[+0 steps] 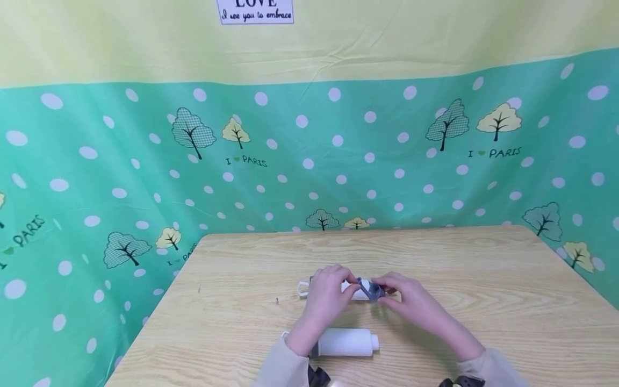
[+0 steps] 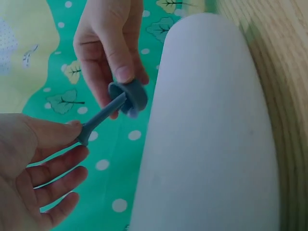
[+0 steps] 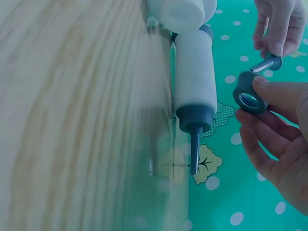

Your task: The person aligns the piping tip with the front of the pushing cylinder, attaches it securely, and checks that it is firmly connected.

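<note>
My left hand (image 1: 329,293) pinches the flared end of a slim grey nozzle stem (image 2: 102,116) between thumb and forefinger. Its other fingers are spread in the left wrist view. My right hand (image 1: 408,298) holds a round grey ring cap (image 3: 246,78) with an open hole, gripped between thumb and fingers. The stem's free end meets the cap in both wrist views. Below and behind the hands lies a white bottle (image 1: 360,294), partly hidden by the left hand. Nearer my body, another white bottle (image 1: 345,342) lies on its side, one end under the left sleeve.
The wooden table (image 1: 232,301) carries both bottles. In the right wrist view a white bottle (image 3: 196,72) shows a grey collar (image 3: 195,115) and slim nozzle (image 3: 194,149). A tiny dark bit (image 1: 277,301) lies to the left. Green dotted cloth (image 1: 271,183) hangs behind the table.
</note>
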The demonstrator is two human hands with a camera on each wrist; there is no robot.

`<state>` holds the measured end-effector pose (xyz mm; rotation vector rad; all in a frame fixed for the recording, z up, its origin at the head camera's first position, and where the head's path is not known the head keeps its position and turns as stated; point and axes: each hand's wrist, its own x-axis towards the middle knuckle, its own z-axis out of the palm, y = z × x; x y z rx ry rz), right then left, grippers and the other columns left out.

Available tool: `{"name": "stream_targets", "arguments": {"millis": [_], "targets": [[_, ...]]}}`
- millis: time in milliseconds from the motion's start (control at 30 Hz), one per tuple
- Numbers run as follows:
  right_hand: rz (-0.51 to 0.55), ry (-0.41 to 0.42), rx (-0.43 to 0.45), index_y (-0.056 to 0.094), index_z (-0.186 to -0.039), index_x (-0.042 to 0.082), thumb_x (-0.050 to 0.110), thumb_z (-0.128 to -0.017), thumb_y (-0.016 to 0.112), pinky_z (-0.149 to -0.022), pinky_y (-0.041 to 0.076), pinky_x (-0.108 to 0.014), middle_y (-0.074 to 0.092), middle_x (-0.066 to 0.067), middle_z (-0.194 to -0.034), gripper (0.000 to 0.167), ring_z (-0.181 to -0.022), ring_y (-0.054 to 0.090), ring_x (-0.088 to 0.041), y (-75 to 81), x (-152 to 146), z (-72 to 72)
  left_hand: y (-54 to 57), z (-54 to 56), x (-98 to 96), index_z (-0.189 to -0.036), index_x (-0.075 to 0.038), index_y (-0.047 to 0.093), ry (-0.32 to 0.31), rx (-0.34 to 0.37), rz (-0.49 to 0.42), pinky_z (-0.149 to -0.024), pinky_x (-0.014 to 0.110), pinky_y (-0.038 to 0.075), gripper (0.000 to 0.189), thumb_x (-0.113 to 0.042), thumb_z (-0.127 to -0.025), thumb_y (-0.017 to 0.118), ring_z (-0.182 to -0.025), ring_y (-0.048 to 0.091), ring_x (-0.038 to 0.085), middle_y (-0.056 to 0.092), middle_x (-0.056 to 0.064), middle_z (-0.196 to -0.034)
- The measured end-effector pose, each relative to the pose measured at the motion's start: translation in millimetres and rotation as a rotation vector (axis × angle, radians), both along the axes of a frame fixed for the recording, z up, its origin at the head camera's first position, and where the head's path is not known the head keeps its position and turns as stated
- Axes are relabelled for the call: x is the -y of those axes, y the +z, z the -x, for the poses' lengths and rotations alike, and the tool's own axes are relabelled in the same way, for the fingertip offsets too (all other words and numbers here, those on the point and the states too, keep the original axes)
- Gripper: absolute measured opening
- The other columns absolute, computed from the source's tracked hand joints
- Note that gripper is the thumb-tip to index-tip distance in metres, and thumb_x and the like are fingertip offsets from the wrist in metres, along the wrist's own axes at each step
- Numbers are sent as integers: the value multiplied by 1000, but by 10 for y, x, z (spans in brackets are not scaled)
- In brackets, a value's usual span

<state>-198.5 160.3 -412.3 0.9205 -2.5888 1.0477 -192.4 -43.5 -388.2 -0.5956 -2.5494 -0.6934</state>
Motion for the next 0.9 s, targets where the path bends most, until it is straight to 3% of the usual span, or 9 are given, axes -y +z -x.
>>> {"name": "stream_targets", "arguments": {"millis": [200, 400, 900], "targets": [[29, -38, 5, 62, -111, 4, 8, -76, 70, -74, 52, -30, 67, -3, -100, 36, -84, 63, -14, 7, 50, 19, -5, -13, 4, -76, -18, 67, 20, -63, -72, -70, 25, 43, 7, -24, -77, 72, -77, 59, 8, 64, -10, -77], [44, -54, 35, 62, -112, 6, 12, -76, 70, -75, 52, -31, 67, -2, -100, 37, -85, 63, -14, -44, 101, 7, -11, -5, 6, -76, -18, 67, 27, -109, -89, -69, 23, 43, 8, -24, -75, 73, -76, 58, 8, 63, -10, -77], [139, -95, 19, 64, -109, 4, 14, -74, 72, -73, 52, -27, 66, 4, -93, 38, -81, 61, -7, -88, 143, -2, -71, -29, -50, -75, -18, 67, 23, -98, -60, -73, 26, 45, 9, -25, -75, 73, -78, 58, 8, 62, -9, -79]]}}
